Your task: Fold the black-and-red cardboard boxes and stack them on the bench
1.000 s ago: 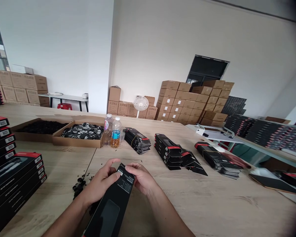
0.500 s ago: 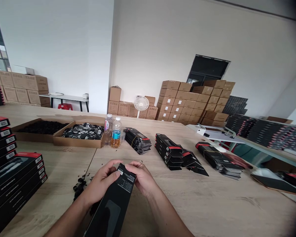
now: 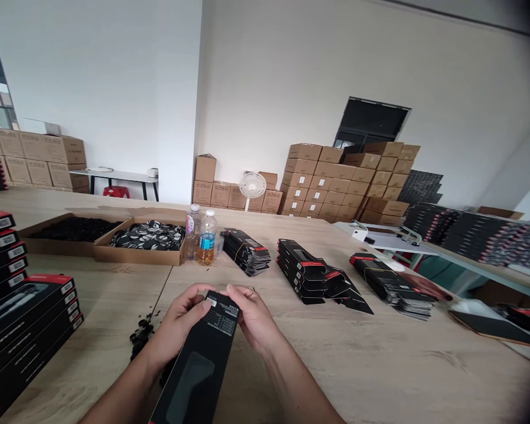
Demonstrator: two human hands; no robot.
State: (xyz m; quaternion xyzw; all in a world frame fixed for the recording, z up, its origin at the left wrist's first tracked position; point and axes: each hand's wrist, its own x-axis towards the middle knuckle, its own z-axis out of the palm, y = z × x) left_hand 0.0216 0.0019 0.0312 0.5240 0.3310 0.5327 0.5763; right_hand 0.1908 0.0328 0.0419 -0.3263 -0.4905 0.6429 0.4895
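A long black cardboard box (image 3: 203,359) with a clear window and white print near its far end lies between my hands, tilted toward me. My left hand (image 3: 183,315) grips its far left edge, thumb on top beside a small white label. Closed at the far right corner, my right hand (image 3: 251,315) has its thumb along the end edge; its fingertips are partly hidden behind the box. Small black parts (image 3: 140,337) are scattered on the table left of my left forearm.
Stacked black boxes (image 3: 30,335) stand at the left. Behind are cartons of black parts (image 3: 75,227) and of round black-and-white pieces (image 3: 150,235), with two bottles (image 3: 206,238) alongside. Bundled flat boxes (image 3: 246,252) and a boxed stack (image 3: 301,268) lie ahead; another bundle (image 3: 391,285) is at right.
The box has shifted slightly left and its far end sits a little differently. My right thumb has moved off the box's printed face to its end edge.
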